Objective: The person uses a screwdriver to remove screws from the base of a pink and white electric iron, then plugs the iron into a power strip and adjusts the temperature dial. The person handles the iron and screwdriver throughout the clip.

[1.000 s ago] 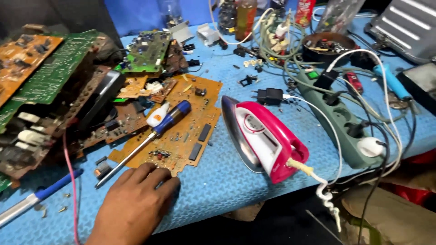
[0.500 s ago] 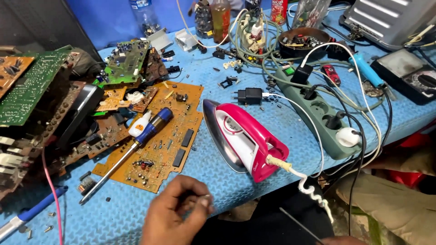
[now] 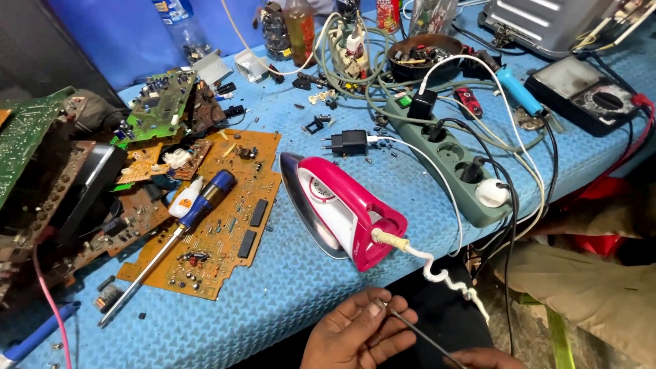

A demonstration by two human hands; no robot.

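left hand (image 3: 359,335) is low at the front edge of the blue worktop (image 3: 307,294), fingers curled together, thumb and fingertips pinching the tip of a thin metal rod (image 3: 417,333). the rod slants down to the right, off the edge of the worktop, toward the right hand (image 3: 488,358), which only just shows at the bottom of the frame; i cannot tell whether it is closed on the rod or apart from it.

just above the left hand, a pink and white clothes iron (image 3: 342,212) lies on its side on the worktop, metal soleplate facing left, handle toward the front edge. its white coiled cord (image 3: 447,277) comes off the back end and hangs past the worktop edge.

left of the iron lies an orange circuit board (image 3: 225,225), and across it rests a screwdriver (image 3: 184,225) with a blue and white handle, shaft pointing down-left. more boards are heaped at the far left, a green circuit board (image 3: 160,102) among them.

right of the iron, a grey-green power strip (image 3: 454,157) runs along the worktop with a white plug (image 3: 493,193) in its near end. a black adapter (image 3: 348,142) sits just behind the iron. farther back there is a brown bowl (image 3: 424,58) of small parts and a tangle of cables, and at the far right a black meter (image 3: 591,96).
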